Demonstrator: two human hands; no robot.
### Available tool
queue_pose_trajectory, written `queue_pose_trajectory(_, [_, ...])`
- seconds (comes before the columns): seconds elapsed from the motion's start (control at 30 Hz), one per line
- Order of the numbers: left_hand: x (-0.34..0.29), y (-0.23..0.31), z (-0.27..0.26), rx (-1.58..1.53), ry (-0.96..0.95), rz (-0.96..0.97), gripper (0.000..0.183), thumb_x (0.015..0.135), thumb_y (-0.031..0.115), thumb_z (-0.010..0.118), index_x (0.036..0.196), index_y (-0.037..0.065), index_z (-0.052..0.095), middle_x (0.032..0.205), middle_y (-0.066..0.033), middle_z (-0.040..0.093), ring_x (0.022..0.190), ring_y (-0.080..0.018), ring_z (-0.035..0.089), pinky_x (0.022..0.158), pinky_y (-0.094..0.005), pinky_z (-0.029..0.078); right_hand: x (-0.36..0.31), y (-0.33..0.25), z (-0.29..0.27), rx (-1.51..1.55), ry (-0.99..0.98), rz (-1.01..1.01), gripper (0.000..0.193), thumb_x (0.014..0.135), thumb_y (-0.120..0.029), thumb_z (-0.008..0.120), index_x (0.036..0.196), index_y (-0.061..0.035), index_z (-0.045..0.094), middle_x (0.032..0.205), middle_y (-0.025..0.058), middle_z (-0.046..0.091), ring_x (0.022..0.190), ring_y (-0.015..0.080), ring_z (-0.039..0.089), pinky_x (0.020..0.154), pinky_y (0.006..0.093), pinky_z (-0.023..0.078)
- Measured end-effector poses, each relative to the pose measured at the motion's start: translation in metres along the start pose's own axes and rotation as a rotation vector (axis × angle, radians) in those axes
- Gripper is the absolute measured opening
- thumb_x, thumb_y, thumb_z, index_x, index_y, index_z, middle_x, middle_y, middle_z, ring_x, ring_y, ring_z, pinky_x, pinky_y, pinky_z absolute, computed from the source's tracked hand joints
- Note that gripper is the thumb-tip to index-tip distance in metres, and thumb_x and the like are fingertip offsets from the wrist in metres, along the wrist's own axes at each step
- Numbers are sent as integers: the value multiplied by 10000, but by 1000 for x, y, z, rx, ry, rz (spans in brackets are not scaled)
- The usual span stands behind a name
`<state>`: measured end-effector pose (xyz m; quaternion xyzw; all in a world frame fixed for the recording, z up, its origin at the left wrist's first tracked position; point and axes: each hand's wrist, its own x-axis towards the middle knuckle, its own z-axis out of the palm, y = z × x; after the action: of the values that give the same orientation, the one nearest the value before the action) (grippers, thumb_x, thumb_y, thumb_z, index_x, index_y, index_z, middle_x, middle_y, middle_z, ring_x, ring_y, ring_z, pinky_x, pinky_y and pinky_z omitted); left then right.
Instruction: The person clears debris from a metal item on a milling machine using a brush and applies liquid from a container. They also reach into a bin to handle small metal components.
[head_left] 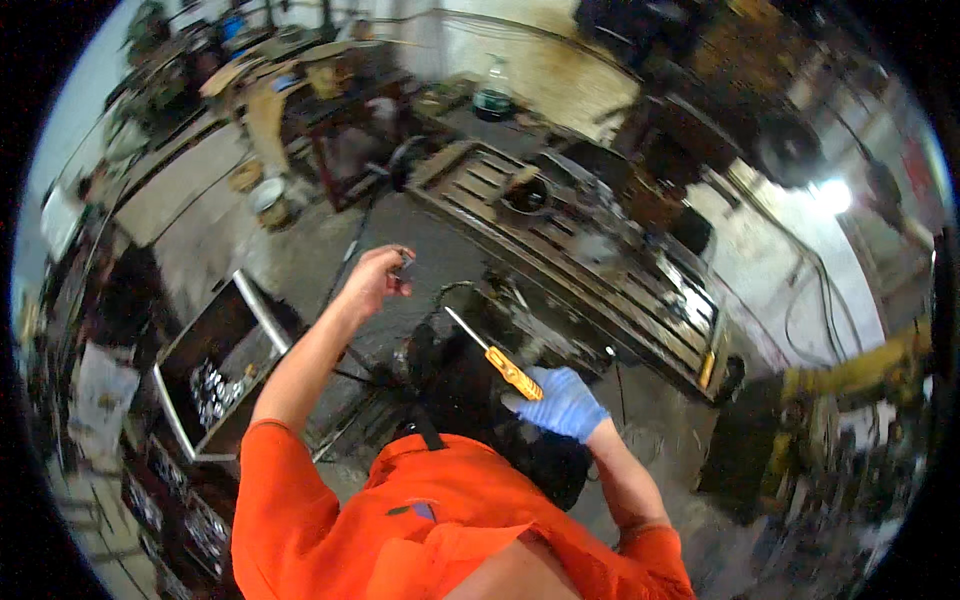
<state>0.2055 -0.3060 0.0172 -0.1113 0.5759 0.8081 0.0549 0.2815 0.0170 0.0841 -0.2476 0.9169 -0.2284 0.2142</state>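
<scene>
Orange cloth shirt (440, 500) below, yellow-handled, steel-shafted screwdriver (513, 373) just ahead of it

Closed around the handle's rear, the right hand (565, 405), in a blue fabric glove (577, 398), leaves the shaft free, slanting up and leftward, presumably to keep the tip clear. Bare and well apart, the left hand (380, 275) has its fingers partly curled; whether they grip something small and grey, I cannot tell. An open, pale-rimmed metal bin (262, 312) at left holds small shiny metal parts (212, 390), probably for easy reach.

Ahead stretches a long, grimy, slotted metal table (600, 290). Grey floor (170, 200) bears a whitish round bucket (268, 203); a bright white lamp (832, 196) glares at right.
</scene>
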Motion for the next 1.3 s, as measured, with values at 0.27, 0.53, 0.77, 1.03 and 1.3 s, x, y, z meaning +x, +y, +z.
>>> queue_pose_trajectory(0.27, [55,-80,117,27,-190,-137,109,765,88,528,811,-8,504,710,-84,570,581,-199,609,573,-303,530,-17,60,7,70,77,248,493,735,-508,515,674,-32,628,658,213,574,665,368,566,632,431,441])
queue_pose_trajectory(0.53, [100,-56,195,563,-437,219,129,711,96,588,657,9,508,624,-61,562,462,-123,563,423,-255,414,-47,92,-32,120,245,315,351,718,-358,648,724,-9,606,575,153,551,504,211,528,520,343,424])
queue_pose_trajectory(0.77, [162,-49,267,1181,-284,937,191,659,117,592,837,49,599,803,-142,604,786,-334,572,703,-400,464,-16,178,-60,454,625,312,299,675,-228,738,862,-14,646,794,24,651,699,77,566,622,250,462])
queue_pose_trajectory(1.03, [169,-53,286,1422,-256,936,182,694,172,586,865,115,601,824,-109,604,785,-291,582,731,-423,416,13,241,24,314,713,599,346,665,-256,720,881,1,637,783,93,657,643,147,596,607,277,452])
queue_pose_trajectory(1.3, [195,-68,299,1295,-255,1028,176,704,169,597,864,96,595,814,-111,607,793,-291,581,717,-408,430,-48,192,14,376,854,560,337,711,-241,671,912,27,630,855,152,648,773,197,630,708,279,475])
